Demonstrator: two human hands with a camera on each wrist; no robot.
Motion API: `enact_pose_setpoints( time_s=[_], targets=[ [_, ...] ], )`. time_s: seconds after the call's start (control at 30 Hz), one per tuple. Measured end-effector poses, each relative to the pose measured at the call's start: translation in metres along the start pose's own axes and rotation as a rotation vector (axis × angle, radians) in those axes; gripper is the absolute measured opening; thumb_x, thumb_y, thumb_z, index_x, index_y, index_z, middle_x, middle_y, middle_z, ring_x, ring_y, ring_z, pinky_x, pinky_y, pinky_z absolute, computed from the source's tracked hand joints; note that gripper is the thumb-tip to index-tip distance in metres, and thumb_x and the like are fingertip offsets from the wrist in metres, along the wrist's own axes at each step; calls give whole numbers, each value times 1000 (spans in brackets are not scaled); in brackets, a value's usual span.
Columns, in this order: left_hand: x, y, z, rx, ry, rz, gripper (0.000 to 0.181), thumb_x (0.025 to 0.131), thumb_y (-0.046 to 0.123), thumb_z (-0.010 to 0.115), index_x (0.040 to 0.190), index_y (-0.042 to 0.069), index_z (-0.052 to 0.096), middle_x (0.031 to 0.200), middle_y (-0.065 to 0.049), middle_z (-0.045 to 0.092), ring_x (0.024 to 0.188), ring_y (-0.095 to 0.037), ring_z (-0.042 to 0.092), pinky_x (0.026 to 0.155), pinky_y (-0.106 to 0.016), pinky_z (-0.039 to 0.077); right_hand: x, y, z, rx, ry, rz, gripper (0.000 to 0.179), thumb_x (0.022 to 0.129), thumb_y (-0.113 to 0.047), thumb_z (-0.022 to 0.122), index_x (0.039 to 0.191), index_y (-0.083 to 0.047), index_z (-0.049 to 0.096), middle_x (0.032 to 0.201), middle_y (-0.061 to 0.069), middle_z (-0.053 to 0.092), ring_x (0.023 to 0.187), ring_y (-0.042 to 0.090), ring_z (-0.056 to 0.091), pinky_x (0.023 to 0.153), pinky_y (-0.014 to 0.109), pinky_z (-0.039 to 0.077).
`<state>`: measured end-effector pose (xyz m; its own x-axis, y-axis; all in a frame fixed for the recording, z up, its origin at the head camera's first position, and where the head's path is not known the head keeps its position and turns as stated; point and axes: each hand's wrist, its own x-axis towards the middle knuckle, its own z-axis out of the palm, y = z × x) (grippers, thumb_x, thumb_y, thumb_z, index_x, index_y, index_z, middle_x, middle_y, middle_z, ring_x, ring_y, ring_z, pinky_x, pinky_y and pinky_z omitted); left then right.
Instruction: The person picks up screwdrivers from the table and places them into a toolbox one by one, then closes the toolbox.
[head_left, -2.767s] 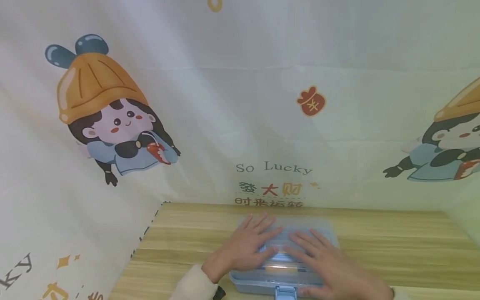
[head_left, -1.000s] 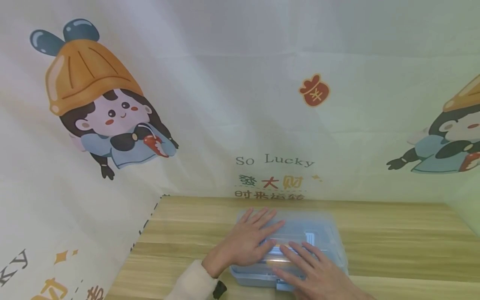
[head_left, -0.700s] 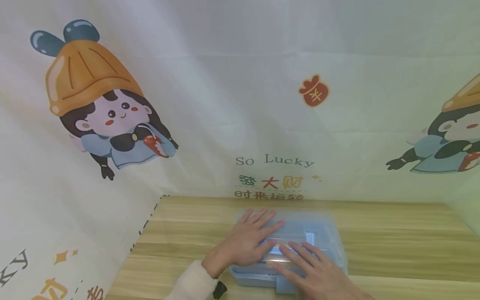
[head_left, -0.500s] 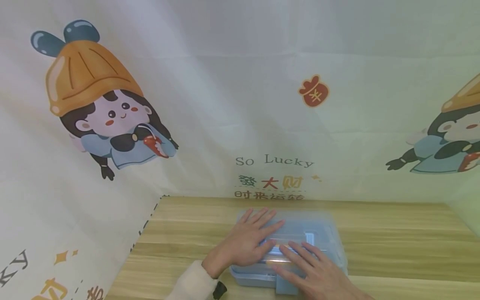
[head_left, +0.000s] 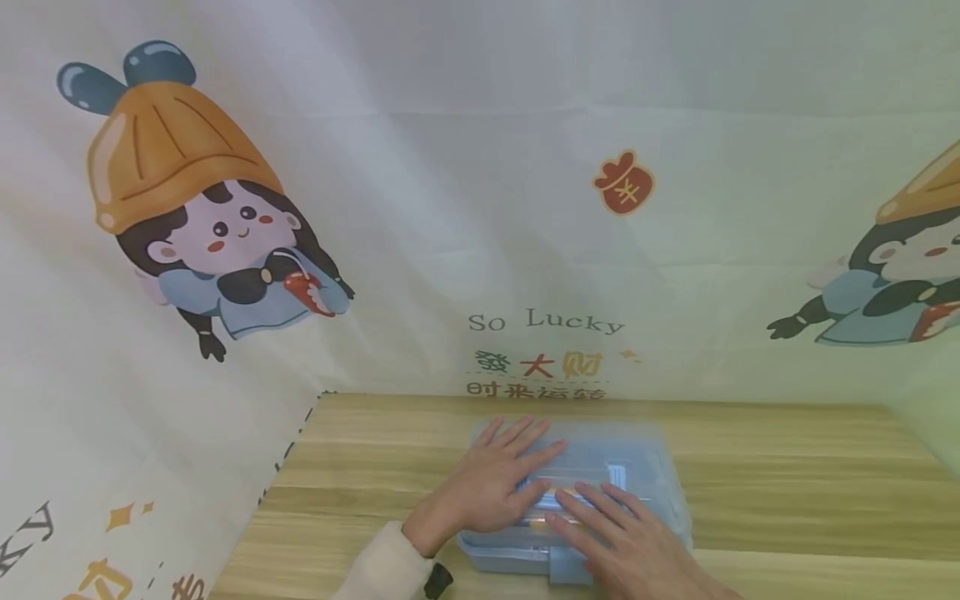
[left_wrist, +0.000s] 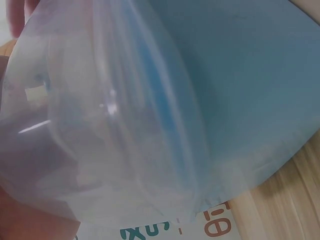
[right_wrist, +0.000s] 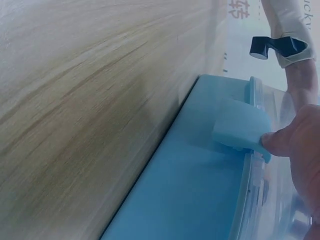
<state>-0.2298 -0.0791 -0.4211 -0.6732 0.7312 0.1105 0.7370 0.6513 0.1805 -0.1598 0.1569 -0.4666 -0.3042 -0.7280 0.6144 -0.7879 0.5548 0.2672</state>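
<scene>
A light blue plastic box (head_left: 648,458) with a clear, bluish lid (right_wrist: 285,200) stands on the wooden table, its lid down. My left hand (head_left: 491,485) lies spread on the left part of the lid, fingers straight. On the front right part rests my right hand (head_left: 633,542), its fingers extended over the lid. In the right wrist view, the right thumb (right_wrist: 280,142) touches the edge of the blue front latch (right_wrist: 240,125), which lies against the box front. The blue side wall (left_wrist: 245,100) fills much of the left wrist view. What the box contains is unclear.
The wooden table (head_left: 787,475) spreads to both sides of the box. Behind it hangs a pale printed curtain (head_left: 450,208) with cartoon figures and lettering, which also closes off the left side. A black strap (right_wrist: 280,46) hangs at the left sleeve.
The latch, standing out from the front earlier, now lies down against the box. My right hand has shifted nearer, its thumb now at the latch. The left hand stays on the lid.
</scene>
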Motion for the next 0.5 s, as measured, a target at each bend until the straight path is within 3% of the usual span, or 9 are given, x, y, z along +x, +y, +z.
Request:
enact_pose_setpoints(
  time_s=[0.23, 0.5],
  targets=[
    [0, 0, -1, 12, 9, 4, 52, 106, 42, 30, 156, 29, 31, 165, 1, 19, 152, -23, 14, 123, -56, 9, 0, 0, 3, -39, 39, -6, 50, 107, -33, 25, 145, -12, 48, 141, 10, 57, 126, 25, 53, 125, 34, 13],
    [0, 0, 0, 24, 20, -1, 51, 105, 42, 32, 155, 29, 33, 164, 1, 21, 152, -22, 14, 124, -53, 7, -1, 0, 5, -87, 34, -15, 61, 105, -46, 34, 146, -2, 44, 140, 12, 57, 130, 26, 48, 124, 37, 16]
  ],
)
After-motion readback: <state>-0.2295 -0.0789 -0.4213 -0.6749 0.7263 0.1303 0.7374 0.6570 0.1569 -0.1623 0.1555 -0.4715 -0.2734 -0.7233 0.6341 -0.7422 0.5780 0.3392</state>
